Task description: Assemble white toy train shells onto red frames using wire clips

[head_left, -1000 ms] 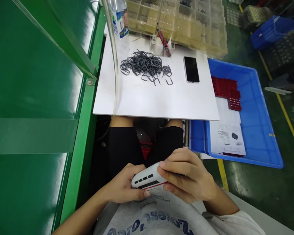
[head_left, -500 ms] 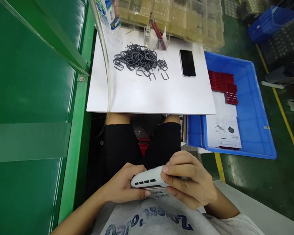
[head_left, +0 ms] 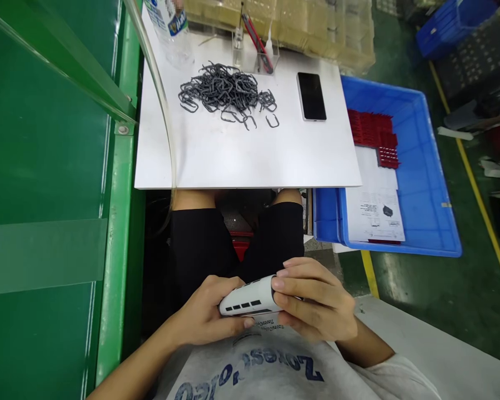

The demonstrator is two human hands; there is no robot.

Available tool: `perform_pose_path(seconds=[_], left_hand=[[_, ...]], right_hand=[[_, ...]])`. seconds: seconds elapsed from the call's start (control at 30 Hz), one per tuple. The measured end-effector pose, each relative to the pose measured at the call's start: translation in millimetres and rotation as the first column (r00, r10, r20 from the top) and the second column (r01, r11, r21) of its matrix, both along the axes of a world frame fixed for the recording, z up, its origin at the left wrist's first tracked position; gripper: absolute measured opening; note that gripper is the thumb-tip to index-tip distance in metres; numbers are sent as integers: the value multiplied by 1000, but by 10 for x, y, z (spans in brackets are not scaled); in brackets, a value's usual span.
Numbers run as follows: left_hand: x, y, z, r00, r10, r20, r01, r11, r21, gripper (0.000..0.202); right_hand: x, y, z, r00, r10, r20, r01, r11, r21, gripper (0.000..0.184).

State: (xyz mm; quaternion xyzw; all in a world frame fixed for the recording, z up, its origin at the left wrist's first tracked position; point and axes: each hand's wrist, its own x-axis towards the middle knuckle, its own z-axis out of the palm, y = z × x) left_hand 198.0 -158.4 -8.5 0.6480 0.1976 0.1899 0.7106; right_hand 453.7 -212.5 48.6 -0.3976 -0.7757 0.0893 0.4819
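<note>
My left hand (head_left: 216,311) is closed around the left end of a white rounded object with a row of dark rectangles along its side (head_left: 245,303), held over my lap near my shirt. I cannot make out its exact kind. Bent fingers of my right hand (head_left: 316,300) grip the object's right end and cover part of it. In front of me, a pile of dark grey bent clips (head_left: 225,89) lies on the white table (head_left: 250,158), with a few loose ones at its near side.
A phone (head_left: 311,96) lies right of the pile. Behind stand a clear holder (head_left: 254,58) with a red cutter, a plastic bottle (head_left: 173,33) and a yellowish divided case (head_left: 308,28). A blue crate (head_left: 431,183) holds red parts (head_left: 373,130) and paper. A clear hose (head_left: 162,100) hangs at left.
The whole view has shifted slightly, with the table contents now higher and further left. Both hands keep holding the white object; my right fingers have moved slightly at its end.
</note>
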Motion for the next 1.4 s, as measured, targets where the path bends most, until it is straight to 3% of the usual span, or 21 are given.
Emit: perform_pose_path(seconds=[0.23, 0.4, 0.7, 0.9, 1.13, 1.3, 1.4], left_hand=[[1, -5, 29, 999, -18, -36, 19, 999, 27, 23], [16, -21, 62, 1000, -4, -26, 4, 1000, -7, 25], [-16, -7, 17, 998, 20, -55, -18, 999, 41, 23], [-18, -11, 5, 999, -42, 21, 44, 996, -82, 26], [-3, -38, -39, 999, -33, -23, 33, 999, -15, 24], [21, -30, -10, 997, 62, -38, -57, 991, 121, 23], [39, -16, 3, 997, 58, -42, -53, 994, 96, 25]], right_hand=[[100, 36, 73, 995, 62, 80, -59, 997, -39, 20], [36, -25, 50, 999, -26, 47, 28, 999, -22, 22], [-18, 9, 173, 991, -27, 130, 44, 990, -132, 30], [-15, 28, 84, 999, 12, 43, -10, 999, -44, 24], [12, -105, 139, 998, -9, 54, 16, 991, -130, 27], [-3, -153, 192, 990, -32, 135, 59, 977, -206, 35], [-40, -109, 128, 999, -29, 30, 34, 980, -195, 31]])
